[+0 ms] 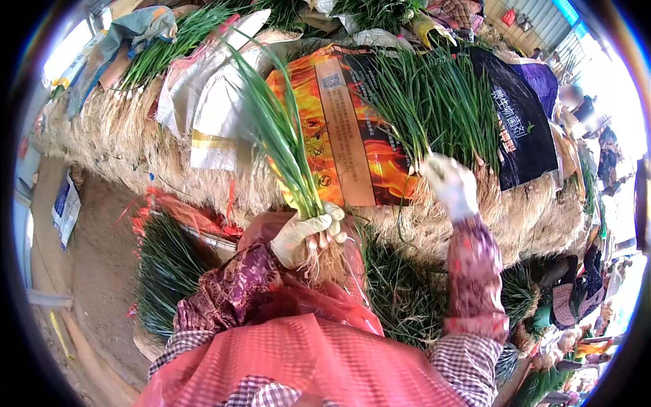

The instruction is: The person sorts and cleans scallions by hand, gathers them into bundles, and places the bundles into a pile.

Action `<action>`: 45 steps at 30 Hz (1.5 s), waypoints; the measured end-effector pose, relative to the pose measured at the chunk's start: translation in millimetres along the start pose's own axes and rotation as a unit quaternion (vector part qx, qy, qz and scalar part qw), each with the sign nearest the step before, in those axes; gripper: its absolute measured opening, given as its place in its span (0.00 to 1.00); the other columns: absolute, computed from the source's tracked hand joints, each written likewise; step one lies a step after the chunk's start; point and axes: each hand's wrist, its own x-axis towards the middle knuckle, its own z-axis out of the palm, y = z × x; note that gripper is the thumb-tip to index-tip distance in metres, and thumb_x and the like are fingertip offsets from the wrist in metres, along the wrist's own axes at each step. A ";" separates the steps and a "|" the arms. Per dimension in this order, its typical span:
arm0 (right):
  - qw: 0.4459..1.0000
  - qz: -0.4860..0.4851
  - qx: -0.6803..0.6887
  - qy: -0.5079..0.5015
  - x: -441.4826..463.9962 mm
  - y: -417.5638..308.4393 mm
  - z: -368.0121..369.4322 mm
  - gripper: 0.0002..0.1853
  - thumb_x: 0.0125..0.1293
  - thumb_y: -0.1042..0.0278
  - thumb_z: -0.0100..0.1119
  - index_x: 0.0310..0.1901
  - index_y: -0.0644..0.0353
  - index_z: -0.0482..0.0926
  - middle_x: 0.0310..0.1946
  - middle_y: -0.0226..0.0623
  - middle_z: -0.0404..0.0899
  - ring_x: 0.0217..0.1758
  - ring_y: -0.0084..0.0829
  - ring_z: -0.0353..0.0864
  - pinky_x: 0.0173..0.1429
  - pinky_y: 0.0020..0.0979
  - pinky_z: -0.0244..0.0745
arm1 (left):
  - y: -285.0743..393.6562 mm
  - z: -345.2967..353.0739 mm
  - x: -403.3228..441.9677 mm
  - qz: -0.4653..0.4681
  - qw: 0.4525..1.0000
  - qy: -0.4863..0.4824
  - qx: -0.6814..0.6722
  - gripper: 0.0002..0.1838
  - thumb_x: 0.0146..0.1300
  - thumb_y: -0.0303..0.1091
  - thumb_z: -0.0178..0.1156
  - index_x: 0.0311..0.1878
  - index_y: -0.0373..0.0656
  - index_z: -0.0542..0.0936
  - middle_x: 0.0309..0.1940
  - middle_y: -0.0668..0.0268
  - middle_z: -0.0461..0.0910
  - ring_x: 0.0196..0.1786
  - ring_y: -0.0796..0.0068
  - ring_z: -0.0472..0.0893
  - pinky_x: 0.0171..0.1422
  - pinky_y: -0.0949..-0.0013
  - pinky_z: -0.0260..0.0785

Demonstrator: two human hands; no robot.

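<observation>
My left hand (302, 237), in a pale glove, is wrapped round a bunch of green onions (288, 136) just above their roots. The leaves point up and away from me, and the pale roots hang below the fist. My right hand (451, 186), gloved as well and slightly blurred, is pinched at the white ends of the loose green onions (434, 102) on the printed sacks. Its fingertips close on stalks at the left part of that pile; how many is hidden. The orange-and-black sack (346, 129) lies under the pile, between my two hands.
A long stack of green onions with matted roots (122, 136) runs across in front of me, partly covered by white sacks (217, 115). More greens (169, 271) lie at lower left, and loose leaves (403, 298) below my right arm. Other people and bundles are at far right.
</observation>
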 end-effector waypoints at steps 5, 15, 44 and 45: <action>0.956 0.190 0.019 -0.223 67.3 -38.5 5.3 0.13 0.62 0.57 0.63 0.37 0.59 0.79 0.26 0.39 0.81 0.24 0.28 0.81 0.31 0.31 0.77 | 11.4 16.5 3.6 -0.102 0.986 0.068 0.109 0.11 0.64 0.32 0.61 0.47 0.39 0.78 0.34 0.65 0.80 0.32 0.76 0.78 0.33 0.80 0.68; 0.747 0.344 0.511 -0.252 -35.4 -134.4 49.1 0.12 0.67 0.61 0.62 0.33 0.61 0.75 0.21 0.26 0.76 0.17 0.18 0.72 0.19 0.20 0.64 | -20.5 15.0 14.6 -0.015 0.982 0.120 0.145 0.07 0.63 0.32 0.62 0.42 0.40 0.79 0.30 0.65 0.82 0.25 0.83 0.75 0.23 0.81 0.60; 0.848 0.074 -0.008 -0.525 -82.6 -75.6 -39.4 0.19 0.65 0.46 0.57 0.42 0.54 0.82 0.32 0.41 0.82 0.40 0.34 0.83 0.44 0.36 0.79 | -21.6 -7.8 9.7 0.009 0.990 0.063 -0.129 0.05 0.63 0.23 0.56 0.41 0.41 0.78 0.44 0.62 0.78 0.39 0.72 0.78 0.37 0.75 0.69; 0.892 0.141 0.036 -0.428 -54.1 -82.7 -47.8 0.20 0.64 0.46 0.58 0.42 0.56 0.83 0.32 0.42 0.82 0.39 0.36 0.83 0.44 0.35 0.79 | -21.5 -4.4 9.3 0.008 0.990 0.084 -0.112 0.06 0.63 0.23 0.56 0.42 0.40 0.78 0.42 0.62 0.78 0.37 0.74 0.78 0.36 0.77 0.69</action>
